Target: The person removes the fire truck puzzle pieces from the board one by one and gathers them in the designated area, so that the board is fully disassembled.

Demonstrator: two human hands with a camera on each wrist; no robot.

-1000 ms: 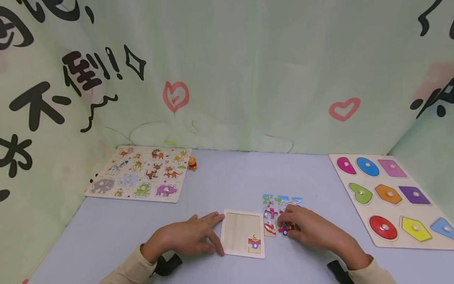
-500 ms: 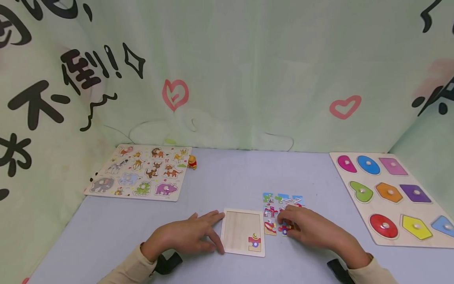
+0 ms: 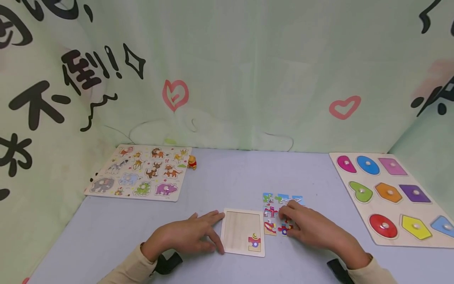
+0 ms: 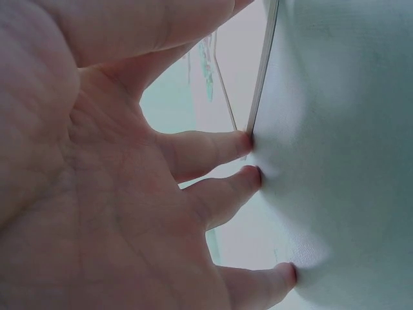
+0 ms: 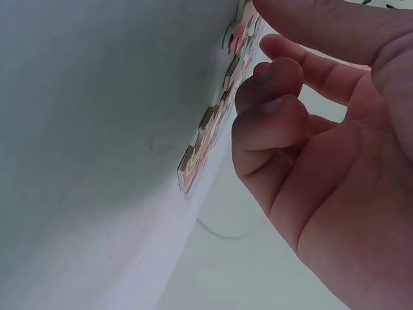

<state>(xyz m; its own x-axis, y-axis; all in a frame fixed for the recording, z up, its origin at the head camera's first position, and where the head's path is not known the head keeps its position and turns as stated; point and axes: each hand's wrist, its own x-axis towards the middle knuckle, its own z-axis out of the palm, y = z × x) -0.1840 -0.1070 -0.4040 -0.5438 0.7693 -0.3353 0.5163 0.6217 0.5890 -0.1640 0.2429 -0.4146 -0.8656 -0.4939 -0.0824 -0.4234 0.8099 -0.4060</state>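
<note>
My left hand has its fingers spread at the left edge of a small wooden puzzle tray, with fingertips on the table and at the rim in the left wrist view. One picture piece lies in the tray's lower right corner. Right of the tray are loose jigsaw pieces in rows. My right hand is bent over them, with thumb and index finger at the edges of a jigsaw piece with a blue wheel. The right wrist view shows its other fingers curled above the pieces.
A wooden animal puzzle board lies at the back left, with a small yellow-and-red bear figure beside it. On the right is a shape board with knobbed coloured pieces. A printed pale green curtain stands behind the table.
My right index finger has shifted slightly up and right, uncovering more of the blue-wheel jigsaw piece. The left hand and the tray stay in place.
</note>
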